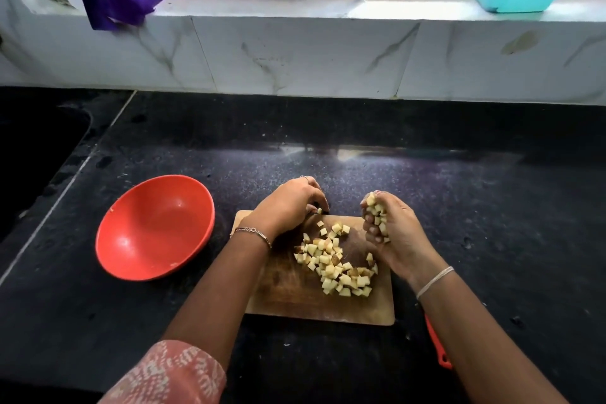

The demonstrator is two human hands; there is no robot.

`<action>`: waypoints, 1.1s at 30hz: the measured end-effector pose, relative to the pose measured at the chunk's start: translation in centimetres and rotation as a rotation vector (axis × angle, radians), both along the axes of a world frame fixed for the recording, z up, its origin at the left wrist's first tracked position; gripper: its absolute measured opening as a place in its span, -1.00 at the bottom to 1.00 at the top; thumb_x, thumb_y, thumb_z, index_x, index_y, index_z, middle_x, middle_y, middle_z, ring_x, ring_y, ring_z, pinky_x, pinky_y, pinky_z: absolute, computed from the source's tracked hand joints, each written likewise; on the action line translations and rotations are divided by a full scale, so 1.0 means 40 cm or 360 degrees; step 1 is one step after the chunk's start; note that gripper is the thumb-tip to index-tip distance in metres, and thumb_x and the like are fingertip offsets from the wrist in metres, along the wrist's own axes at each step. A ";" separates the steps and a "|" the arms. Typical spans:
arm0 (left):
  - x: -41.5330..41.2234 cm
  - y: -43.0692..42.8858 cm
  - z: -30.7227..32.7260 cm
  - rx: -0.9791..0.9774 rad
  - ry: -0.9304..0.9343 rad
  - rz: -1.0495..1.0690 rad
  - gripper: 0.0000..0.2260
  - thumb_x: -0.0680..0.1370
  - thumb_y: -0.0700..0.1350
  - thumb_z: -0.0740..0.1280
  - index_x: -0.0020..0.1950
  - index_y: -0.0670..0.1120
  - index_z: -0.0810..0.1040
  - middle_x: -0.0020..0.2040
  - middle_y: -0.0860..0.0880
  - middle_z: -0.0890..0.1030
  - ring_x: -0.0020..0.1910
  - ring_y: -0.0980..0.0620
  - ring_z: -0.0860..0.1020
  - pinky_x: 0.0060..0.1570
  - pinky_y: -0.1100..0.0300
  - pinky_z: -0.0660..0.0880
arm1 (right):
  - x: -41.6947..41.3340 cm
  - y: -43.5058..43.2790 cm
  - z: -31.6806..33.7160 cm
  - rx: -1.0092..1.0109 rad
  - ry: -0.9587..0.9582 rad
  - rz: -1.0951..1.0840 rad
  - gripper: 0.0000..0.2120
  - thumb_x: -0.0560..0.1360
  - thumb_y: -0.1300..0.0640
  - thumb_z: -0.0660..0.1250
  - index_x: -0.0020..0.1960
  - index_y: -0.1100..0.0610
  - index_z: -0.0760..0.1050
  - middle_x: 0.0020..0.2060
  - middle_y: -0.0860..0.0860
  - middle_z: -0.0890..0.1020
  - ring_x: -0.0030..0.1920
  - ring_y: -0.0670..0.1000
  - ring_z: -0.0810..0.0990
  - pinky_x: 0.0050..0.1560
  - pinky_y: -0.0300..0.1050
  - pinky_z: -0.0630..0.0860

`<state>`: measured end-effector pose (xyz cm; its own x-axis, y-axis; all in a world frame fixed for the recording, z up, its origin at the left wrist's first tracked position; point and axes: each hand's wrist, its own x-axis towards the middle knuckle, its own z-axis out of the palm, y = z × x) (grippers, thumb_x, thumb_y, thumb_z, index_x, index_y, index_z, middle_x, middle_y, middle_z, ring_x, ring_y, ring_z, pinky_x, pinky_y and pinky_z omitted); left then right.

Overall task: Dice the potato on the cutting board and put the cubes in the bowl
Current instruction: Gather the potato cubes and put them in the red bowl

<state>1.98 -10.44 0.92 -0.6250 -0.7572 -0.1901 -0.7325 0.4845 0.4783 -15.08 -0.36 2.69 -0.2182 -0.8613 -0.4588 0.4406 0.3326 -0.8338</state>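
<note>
Seen from the head, the right hand [390, 233] is clenched round a handful of pale yellow potato cubes [377, 218] above the rectangular wooden cutting board [292, 298], where the rest lie heaped, probably gathered for carrying. The left hand [288, 207] curls its fingers at the board's far edge; whether it pinches a cube I cannot tell. The round red plastic bowl [154, 229] sits near the board's left, with no cubes in it.

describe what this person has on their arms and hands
The left arm has a salmon-pink sleeve with a white print, ending near the elbow. There is a thin metal chain bracelet at the wrist and a ring on the left hand. At the wrist of the right hand is a pale thread band. No sleeve shows on that forearm.
</note>
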 end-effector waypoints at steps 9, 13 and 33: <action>0.010 0.024 0.008 -0.0102 0.0051 0.0049 -0.84 0.53 -0.19 0.38 0.08 -0.01 0.58 0.07 0.05 0.48 -0.03 0.11 0.48 0.03 0.28 0.43 | 0.002 0.002 -0.009 0.0022 -0.0102 0.0051 -0.70 0.61 0.13 0.17 -0.25 0.13 0.54 -0.35 0.05 0.51 -0.44 -0.09 0.37 -0.55 -0.32 0.24; 0.042 0.053 0.012 -0.0054 0.0062 0.0089 -0.84 0.53 -0.19 0.39 0.07 0.01 0.64 0.06 0.07 0.52 0.00 0.13 0.48 0.01 0.34 0.39 | 0.020 0.005 -0.008 0.0091 -0.0225 0.0107 -0.74 0.58 0.12 0.19 -0.23 0.15 0.52 -0.35 0.05 0.52 -0.42 -0.08 0.38 -0.58 -0.33 0.25; 0.060 0.243 0.110 -0.0134 0.1673 0.1143 -0.64 0.61 0.05 0.15 0.32 -0.04 0.52 0.21 0.12 0.55 0.23 0.24 0.49 0.24 0.27 0.40 | 0.319 -0.022 0.127 0.0110 -0.1066 0.0281 -0.81 0.47 0.13 0.21 -0.15 0.18 0.57 -0.29 0.06 0.59 -0.25 -0.03 0.61 -0.17 -0.20 0.54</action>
<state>4.39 -0.74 5.33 0.1088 -0.9717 0.2098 -0.1305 0.1953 0.9720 -2.33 -1.25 7.77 0.2715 -0.8218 -0.5010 0.7873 0.4890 -0.3754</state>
